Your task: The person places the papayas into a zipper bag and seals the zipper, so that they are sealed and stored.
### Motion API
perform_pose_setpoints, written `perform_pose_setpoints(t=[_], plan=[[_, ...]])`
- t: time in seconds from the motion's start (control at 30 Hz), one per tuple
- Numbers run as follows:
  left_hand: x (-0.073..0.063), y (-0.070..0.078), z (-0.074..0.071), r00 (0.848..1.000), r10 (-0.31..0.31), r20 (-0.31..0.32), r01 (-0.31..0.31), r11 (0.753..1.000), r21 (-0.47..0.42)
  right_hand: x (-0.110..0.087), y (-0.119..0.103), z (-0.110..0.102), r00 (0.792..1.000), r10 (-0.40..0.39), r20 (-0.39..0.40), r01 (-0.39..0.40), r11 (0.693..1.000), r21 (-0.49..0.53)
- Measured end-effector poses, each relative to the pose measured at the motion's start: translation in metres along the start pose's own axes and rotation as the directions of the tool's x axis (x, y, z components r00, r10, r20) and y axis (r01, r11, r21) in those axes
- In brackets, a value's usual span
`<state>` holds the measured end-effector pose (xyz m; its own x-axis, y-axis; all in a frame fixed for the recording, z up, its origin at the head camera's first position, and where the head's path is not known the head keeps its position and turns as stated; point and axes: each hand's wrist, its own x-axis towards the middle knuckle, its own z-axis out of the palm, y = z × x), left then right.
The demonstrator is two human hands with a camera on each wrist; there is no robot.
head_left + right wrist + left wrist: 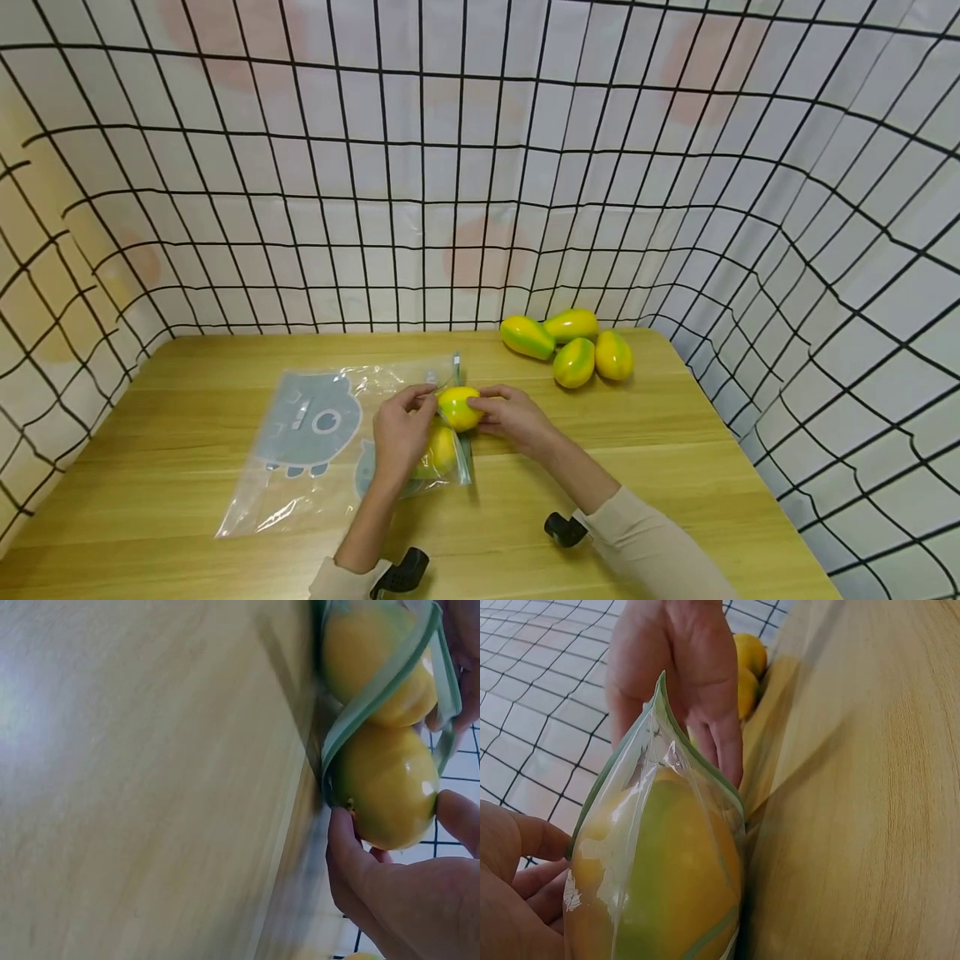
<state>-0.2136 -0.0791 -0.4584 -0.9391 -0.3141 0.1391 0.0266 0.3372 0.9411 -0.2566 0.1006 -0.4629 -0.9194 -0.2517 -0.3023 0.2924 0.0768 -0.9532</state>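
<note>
A clear zip bag [300, 512] with blue-grey cartoon prints lies on the table, its green-edged mouth toward the right. My left hand [401, 433] pinches the upper edge of that mouth. Between the fingertips and thumb of my right hand [519, 421] is a glossy yellow-green mango [459, 407], held at the opening. In the right wrist view the green rim [382, 690] passes around this mango [390, 787]. Another mango [441, 451] sits inside the bag, just behind the mouth; it fills much of the left wrist view [660, 877].
Several more mangoes [574, 363] rest in a cluster at the back right of the wooden table [600, 467]. A black wire grid [420, 200] with pale cloth behind it borders the back and both sides. Each wrist carries a black camera [566, 529].
</note>
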Motion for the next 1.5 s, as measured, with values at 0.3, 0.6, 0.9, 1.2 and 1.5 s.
perform_pose_setpoints(t=[0.3, 0.6, 0.9, 1.2, 1.5], plan=[[-0.001, 0.0, -0.001, 1.0, 0.004, 0.01, -0.004, 1.0, -0.022, 0.001, 0.004, -0.002, 1.0, 0.014, 0.022, -0.014, 0.999, 0.038], [-0.002, 0.001, -0.002, 1.0, -0.009, 0.025, 0.01, 0.999, -0.038, 0.0, 0.002, -0.001, 0.999, 0.045, 0.031, -0.043, 0.998, -0.035], [-0.001, 0.002, -0.001, 1.0, 0.002, 0.024, -0.001, 0.999, -0.049, -0.002, 0.0, 0.002, 0.992, 0.071, 0.104, -0.066, 0.996, -0.053], [-0.001, 0.004, -0.001, 1.0, 0.008, 0.023, -0.007, 0.999, -0.046, -0.004, 0.001, 0.003, 0.983, 0.101, 0.153, -0.094, 0.994, -0.05], [-0.002, 0.002, 0.0, 0.999, 0.027, 0.032, -0.025, 0.998, -0.051, -0.002, 0.003, 0.009, 0.994, 0.07, 0.086, -0.058, 0.989, -0.136]])
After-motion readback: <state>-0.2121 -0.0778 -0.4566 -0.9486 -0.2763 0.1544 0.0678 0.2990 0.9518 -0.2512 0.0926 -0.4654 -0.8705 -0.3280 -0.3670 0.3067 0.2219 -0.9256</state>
